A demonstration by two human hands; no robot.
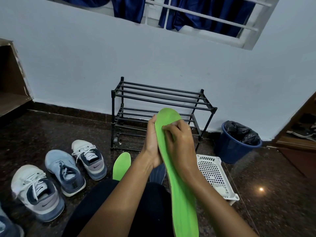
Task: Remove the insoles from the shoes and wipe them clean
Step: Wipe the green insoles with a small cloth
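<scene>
I hold a long bright green insole [183, 194] upright in front of me, its toe end up. My left hand [152, 144] grips its left edge from behind. My right hand [179, 135] lies across its face with the fingers curled and the fingertips bunched against the surface. No cloth shows in that hand. A second green insole [121, 165] and a dark blue insole [158, 173] lie on the floor beyond my knees. At the left stand a white sneaker [89, 158], a light blue sneaker [65, 171] and another white sneaker [35, 190].
A black shoe rack [159, 100] stands against the wall ahead. To the right are a white perforated basket [215, 170] and a blue bin [236, 149] lined with a black bag. Part of another shoe [8, 226] shows at the bottom left corner.
</scene>
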